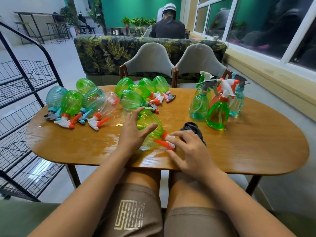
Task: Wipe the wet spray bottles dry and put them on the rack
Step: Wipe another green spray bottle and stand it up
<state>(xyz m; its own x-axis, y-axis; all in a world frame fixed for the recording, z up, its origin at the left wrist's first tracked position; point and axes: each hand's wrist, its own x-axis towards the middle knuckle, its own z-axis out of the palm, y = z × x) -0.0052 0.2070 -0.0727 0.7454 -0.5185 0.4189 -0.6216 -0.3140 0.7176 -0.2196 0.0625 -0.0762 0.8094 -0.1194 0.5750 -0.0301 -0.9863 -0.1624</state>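
Both hands are open: left hand [131,134] spreads over the body of the green spray bottle [150,122] lying at the centre of the table [239,151], right hand [189,151] touches its trigger head with straight fingers [178,134]. Dark cloth [193,128] lies just beyond at 1 o'clock, not held. Further lying bottles [82,103] crowd 10 to 12 o'clock, standing bottles [218,113] 2 o'clock, none shows on the rack [25,100] at 9 o'clock: judged barely begun.

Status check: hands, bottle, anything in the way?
Both open: left hand over green bottle, right hand at its trigger. Dark cloth beside, unheld. Nothing blocking.
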